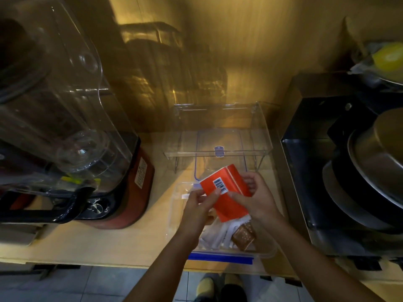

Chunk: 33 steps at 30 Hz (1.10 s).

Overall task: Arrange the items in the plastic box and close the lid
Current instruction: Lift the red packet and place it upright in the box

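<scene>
A clear plastic box [174,214] with a blue front clip [220,257] stands at the counter's front edge. White packets [214,235] and a brown packet [244,235] lie inside it. Both hands hold an orange packet [227,192] with a barcode label above the box. My left hand [199,209] pinches its left edge. My right hand [255,197] grips its right side. The clear lid with a blue seal [197,162] lies flat behind the box, partly under a clear rack.
A blender with a red base [128,192] and clear cover stands at left. A clear acrylic rack [218,136] stands behind the box. A black stove with stacked metal pans [370,171] fills the right. The counter edge runs along the bottom, with feet below it.
</scene>
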Each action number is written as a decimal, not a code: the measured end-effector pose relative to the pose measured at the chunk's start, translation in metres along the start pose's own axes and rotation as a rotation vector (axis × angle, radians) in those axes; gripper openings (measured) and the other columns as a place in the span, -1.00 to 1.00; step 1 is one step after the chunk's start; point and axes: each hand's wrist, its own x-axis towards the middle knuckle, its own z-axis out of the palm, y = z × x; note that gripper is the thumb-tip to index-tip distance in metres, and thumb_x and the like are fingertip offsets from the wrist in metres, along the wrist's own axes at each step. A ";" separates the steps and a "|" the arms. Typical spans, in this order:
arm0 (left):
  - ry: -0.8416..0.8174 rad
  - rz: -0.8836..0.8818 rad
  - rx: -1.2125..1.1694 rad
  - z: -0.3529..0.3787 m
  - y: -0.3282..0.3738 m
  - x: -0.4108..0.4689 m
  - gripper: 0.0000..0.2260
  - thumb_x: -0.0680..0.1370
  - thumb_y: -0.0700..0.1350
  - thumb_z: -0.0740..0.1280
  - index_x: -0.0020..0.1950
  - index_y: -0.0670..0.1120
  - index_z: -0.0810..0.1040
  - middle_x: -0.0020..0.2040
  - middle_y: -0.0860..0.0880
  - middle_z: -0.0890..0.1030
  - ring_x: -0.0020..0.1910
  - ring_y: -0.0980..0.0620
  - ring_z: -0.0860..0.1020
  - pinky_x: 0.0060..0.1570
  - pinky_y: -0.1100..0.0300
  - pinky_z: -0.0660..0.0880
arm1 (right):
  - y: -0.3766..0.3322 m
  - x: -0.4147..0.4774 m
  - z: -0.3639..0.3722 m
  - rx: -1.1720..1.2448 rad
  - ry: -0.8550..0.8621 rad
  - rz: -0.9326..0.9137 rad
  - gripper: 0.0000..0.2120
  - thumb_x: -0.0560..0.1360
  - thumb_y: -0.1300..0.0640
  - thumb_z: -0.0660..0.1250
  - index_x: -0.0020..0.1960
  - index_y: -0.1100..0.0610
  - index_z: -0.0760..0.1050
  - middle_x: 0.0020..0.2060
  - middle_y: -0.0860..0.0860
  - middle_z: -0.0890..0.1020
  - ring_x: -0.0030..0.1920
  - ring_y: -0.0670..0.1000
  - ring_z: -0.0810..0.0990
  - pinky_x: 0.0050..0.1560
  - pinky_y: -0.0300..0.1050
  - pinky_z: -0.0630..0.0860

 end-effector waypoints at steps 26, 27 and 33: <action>0.681 0.140 -0.304 -0.059 0.007 0.011 -0.53 0.41 -0.14 0.47 0.12 0.01 0.23 -0.05 0.03 0.46 -0.07 0.03 0.52 0.07 -0.15 0.54 | 0.027 0.028 0.056 -0.751 -0.185 -0.501 -0.81 0.52 0.21 0.21 0.09 0.18 0.52 0.03 0.08 0.59 0.08 0.08 0.51 0.06 -0.11 0.39; 0.685 0.145 -0.297 -0.063 0.007 0.011 -0.53 0.41 -0.13 0.47 0.12 0.01 0.24 -0.05 0.03 0.46 -0.08 0.03 0.52 0.04 -0.12 0.54 | 0.037 0.033 0.054 -0.899 -0.225 -0.501 -0.75 0.53 0.18 0.19 0.17 0.15 0.48 0.13 0.06 0.56 0.18 0.05 0.47 0.16 -0.12 0.34; 0.662 0.143 -0.320 -0.069 0.003 0.006 -0.71 0.45 -0.07 0.43 -0.01 0.10 0.33 -0.03 0.03 0.50 -0.04 0.01 0.55 -0.02 -0.05 0.54 | 0.062 0.042 0.062 -1.248 -0.328 -0.521 -0.55 0.54 0.01 0.12 0.40 0.09 0.25 0.33 0.04 0.44 0.31 0.06 0.40 0.32 -0.07 0.23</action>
